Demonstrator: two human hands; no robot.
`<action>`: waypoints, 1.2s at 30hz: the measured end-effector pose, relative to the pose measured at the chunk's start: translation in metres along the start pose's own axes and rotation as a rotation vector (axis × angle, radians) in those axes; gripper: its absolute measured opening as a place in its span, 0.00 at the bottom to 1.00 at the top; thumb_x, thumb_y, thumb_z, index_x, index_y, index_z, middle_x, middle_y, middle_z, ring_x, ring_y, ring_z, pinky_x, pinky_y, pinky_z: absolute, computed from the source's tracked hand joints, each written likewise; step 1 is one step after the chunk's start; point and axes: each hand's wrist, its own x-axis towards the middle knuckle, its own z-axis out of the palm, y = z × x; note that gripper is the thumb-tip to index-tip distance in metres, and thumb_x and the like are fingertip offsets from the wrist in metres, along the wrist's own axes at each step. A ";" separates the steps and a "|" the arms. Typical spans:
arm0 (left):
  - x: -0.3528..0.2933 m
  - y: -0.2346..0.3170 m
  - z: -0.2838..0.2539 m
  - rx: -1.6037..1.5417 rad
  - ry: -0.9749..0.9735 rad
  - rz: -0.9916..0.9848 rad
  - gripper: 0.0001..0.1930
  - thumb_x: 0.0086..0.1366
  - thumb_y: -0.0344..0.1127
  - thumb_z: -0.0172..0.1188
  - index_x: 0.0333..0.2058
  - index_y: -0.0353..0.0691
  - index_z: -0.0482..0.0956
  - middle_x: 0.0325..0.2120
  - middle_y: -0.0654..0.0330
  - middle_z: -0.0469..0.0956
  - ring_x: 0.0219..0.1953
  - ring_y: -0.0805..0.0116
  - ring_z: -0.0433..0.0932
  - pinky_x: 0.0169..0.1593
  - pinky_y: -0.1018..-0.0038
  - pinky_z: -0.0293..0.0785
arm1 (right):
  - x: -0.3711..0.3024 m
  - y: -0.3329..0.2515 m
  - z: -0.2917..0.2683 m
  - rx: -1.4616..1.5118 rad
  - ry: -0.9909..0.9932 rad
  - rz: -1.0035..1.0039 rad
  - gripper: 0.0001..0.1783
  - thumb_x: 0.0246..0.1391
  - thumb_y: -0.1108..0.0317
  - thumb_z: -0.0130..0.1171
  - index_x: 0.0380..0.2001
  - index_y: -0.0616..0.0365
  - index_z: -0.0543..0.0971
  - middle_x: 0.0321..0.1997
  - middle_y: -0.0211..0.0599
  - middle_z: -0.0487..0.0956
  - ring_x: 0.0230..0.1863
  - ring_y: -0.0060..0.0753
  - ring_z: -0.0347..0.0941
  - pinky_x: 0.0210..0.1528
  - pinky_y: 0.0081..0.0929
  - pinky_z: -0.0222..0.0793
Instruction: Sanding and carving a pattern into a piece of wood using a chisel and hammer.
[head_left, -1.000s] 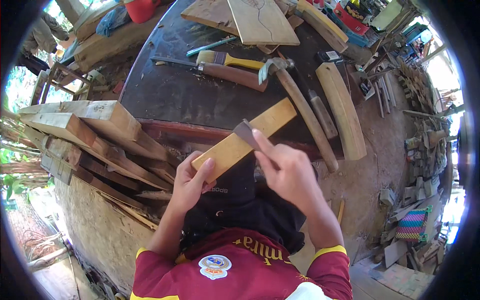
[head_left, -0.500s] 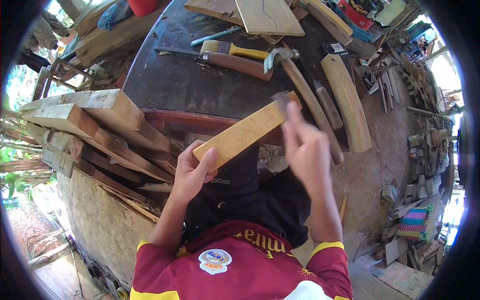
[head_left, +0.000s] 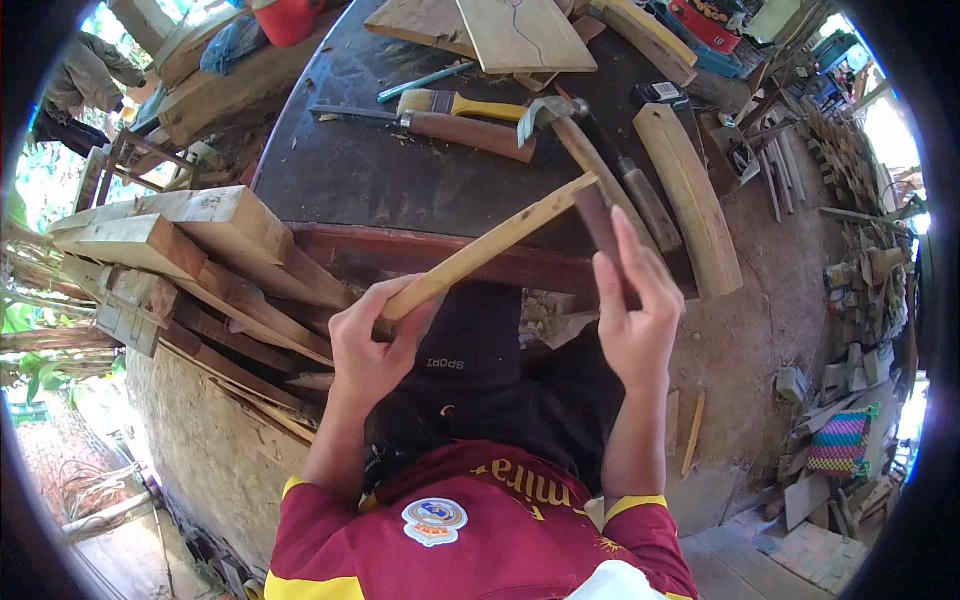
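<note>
My left hand [head_left: 372, 345] grips the near end of a pale wooden stick [head_left: 490, 248], held up slanting toward the upper right over my lap. My right hand [head_left: 632, 315] holds a small dark folded piece, apparently sandpaper [head_left: 597, 220], pressed against the stick's far end. Both hands are in front of a dark round worktable [head_left: 370, 170].
On the table lie a paintbrush with a yellow handle [head_left: 462, 104], a chisel with a wooden handle [head_left: 440, 125], a hammer [head_left: 575, 140], a curved pale wood piece [head_left: 690, 200] and flat boards [head_left: 520, 35]. Stacked timber [head_left: 180, 250] sits at my left. Scrap wood litters the ground at right.
My right hand has slid the dark piece up the stick from its middle to its far end. The stick is turned so a narrower edge faces me.
</note>
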 end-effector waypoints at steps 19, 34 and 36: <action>0.002 -0.002 0.008 -0.082 -0.024 -0.074 0.15 0.58 0.21 0.70 0.45 0.33 0.85 0.37 0.52 0.87 0.37 0.73 0.86 0.40 0.77 0.80 | -0.003 -0.038 0.021 0.209 -0.467 0.093 0.29 0.58 0.73 0.60 0.65 0.57 0.72 0.34 0.54 0.82 0.32 0.52 0.80 0.38 0.42 0.75; -0.002 -0.013 0.012 -0.162 -0.015 -0.131 0.15 0.58 0.23 0.71 0.45 0.35 0.86 0.33 0.55 0.87 0.32 0.77 0.84 0.35 0.78 0.78 | -0.014 -0.055 0.022 0.194 -0.671 0.063 0.32 0.59 0.74 0.59 0.68 0.49 0.70 0.32 0.50 0.81 0.30 0.49 0.79 0.35 0.42 0.74; 0.000 -0.011 0.014 -0.154 -0.017 -0.103 0.16 0.57 0.23 0.71 0.46 0.35 0.85 0.33 0.55 0.87 0.32 0.77 0.84 0.34 0.79 0.77 | -0.007 -0.030 0.027 0.157 -0.341 -0.037 0.30 0.61 0.74 0.58 0.67 0.50 0.71 0.32 0.49 0.81 0.29 0.51 0.78 0.34 0.40 0.75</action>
